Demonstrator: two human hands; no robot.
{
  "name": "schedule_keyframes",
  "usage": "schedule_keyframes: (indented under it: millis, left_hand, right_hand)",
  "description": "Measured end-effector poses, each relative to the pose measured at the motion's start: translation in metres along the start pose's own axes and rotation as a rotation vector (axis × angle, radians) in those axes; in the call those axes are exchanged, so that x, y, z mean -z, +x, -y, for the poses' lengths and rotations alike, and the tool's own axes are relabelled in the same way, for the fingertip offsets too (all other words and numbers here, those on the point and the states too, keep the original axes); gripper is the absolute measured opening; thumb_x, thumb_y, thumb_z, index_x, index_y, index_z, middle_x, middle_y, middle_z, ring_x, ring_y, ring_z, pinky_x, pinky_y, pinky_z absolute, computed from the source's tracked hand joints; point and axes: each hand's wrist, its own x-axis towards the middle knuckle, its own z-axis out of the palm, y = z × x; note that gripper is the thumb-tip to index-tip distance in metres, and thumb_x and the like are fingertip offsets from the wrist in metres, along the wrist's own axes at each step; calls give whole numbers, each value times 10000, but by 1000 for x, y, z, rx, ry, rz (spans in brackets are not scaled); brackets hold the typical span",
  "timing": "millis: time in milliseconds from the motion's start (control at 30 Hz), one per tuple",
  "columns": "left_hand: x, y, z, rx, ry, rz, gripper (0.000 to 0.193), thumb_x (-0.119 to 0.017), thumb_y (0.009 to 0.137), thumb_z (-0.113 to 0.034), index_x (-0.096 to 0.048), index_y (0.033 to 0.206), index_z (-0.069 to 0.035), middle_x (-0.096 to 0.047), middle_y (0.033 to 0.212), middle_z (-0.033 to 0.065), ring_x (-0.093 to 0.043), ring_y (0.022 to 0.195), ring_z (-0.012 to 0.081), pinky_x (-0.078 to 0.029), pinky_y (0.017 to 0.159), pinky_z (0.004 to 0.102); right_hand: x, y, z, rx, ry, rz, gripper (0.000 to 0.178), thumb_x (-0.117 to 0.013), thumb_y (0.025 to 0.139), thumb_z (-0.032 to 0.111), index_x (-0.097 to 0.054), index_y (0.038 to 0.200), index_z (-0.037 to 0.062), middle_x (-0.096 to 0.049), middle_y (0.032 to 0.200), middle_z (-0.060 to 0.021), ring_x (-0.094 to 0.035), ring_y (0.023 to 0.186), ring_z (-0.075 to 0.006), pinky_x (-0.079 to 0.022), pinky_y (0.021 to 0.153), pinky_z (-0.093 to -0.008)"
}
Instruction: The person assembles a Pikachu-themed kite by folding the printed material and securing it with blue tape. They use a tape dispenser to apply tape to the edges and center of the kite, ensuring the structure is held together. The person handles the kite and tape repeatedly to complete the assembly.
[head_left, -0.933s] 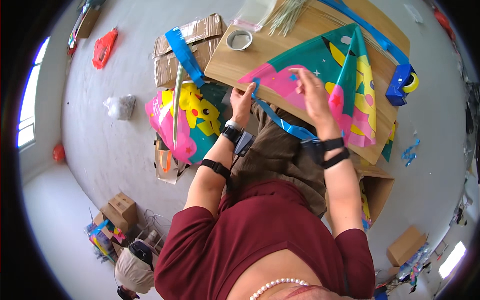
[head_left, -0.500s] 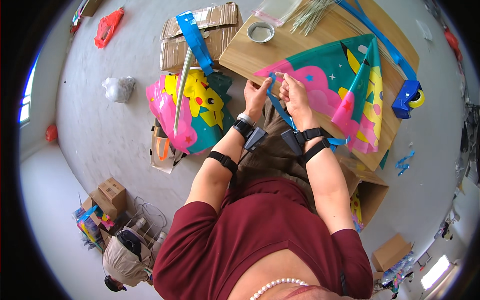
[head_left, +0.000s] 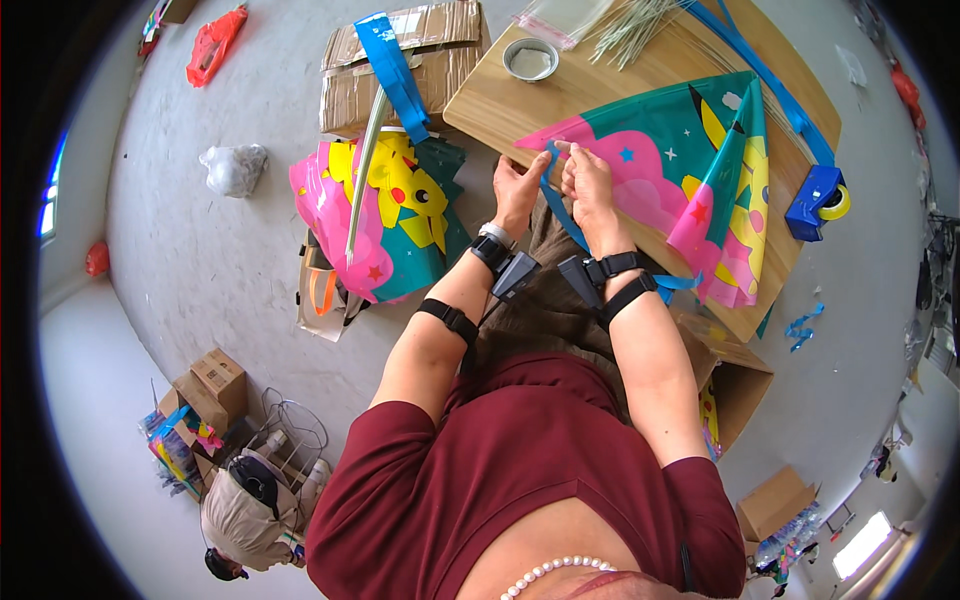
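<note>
At the near left edge of the table, my left hand (head_left: 516, 192) pinches a flat blue ribbon (head_left: 563, 212) between thumb and fingers. Close beside it, my right hand (head_left: 588, 183) is closed with its thumb and index finger together at the ribbon's upper end; the exact grip is partly hidden. From there the ribbon hangs down between my wrists, and a piece of it shows again past my right forearm. Just beyond my fingers lies the pink tip of a folded triangular kite (head_left: 640, 160), printed in green, pink and yellow.
On the wooden table (head_left: 480, 105) are a round tin (head_left: 530, 61), thin pale sticks (head_left: 635, 30) and a blue tape dispenser (head_left: 815, 203). Left of it stand a taped carton (head_left: 345, 95) and more printed sheets (head_left: 385, 215). An open box (head_left: 745, 385) sits by my right arm.
My hands stay together at the ribbon, with only a slight shift of the fingers. The whole view has moved a little.
</note>
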Motion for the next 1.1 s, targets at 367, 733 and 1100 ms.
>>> schedule_keyframes:
  millis: [367,733,1100]
  left_hand:
    - [-2,-5,-6,-15,-53,-3,490,-861,848,-349,-625,1105,-5,-659,904,3,-563,776,68,-464,672,246]
    - [-2,-2,-2,-2,12,3,470,-843,876,-307,-625,1148,9,-692,980,29,-600,848,81,-483,737,249]
    - [-2,-1,-1,-15,7,-14,481,-856,859,-335,-629,1116,3,-663,919,6,-560,795,68,-460,684,247]
  right_hand:
    - [-4,2,-11,88,-91,-79,258,-528,1088,229,-663,1133,14,-412,647,101,-317,490,1,-239,423,-212]
    - [-7,18,-28,188,-136,-209,163,-666,975,65,-673,1116,-18,-700,893,-40,-629,761,-77,-495,661,-228]
    - [-16,17,-26,193,-200,-277,162,-695,932,10,-678,1093,-1,-683,862,-21,-623,731,-75,-506,646,-231]
